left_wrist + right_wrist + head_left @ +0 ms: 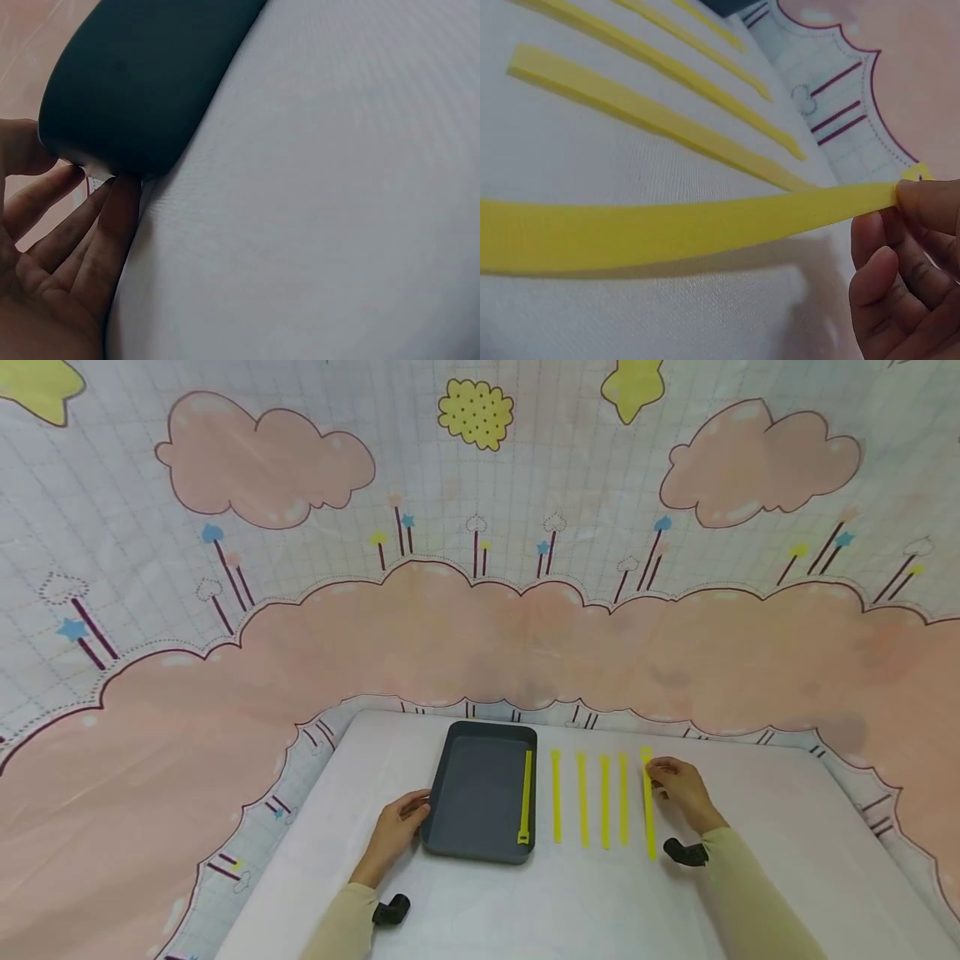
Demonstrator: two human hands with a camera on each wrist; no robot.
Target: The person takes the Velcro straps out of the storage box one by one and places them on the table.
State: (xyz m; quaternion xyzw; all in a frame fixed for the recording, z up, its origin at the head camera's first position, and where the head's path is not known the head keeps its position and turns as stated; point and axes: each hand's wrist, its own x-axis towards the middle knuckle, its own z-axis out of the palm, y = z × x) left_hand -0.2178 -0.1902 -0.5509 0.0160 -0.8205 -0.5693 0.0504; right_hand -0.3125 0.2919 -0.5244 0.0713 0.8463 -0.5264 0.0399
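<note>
My left hand (401, 822) rests its fairly straight fingers (112, 225) against the left side of a dark grey rectangular tray (480, 793). One yellow hook-and-loop cable tie (527, 793) lies lengthwise along the tray's right inner side, slotted head toward me. Right of the tray, my right hand (682, 785) pinches another yellow cable tie (682, 232) near its far, slotted end between thumb and fingers. That strap bows above the white surface and casts a shadow there. Several more yellow cable ties (582, 797) lie between the tray and this hand, roughly parallel.
Both hands work over a white table (600, 902). Behind it hangs a cloth printed with pink clouds (270, 468) and stars. A black wrist device sits at the left sleeve (341, 922) and another at the right sleeve (750, 893).
</note>
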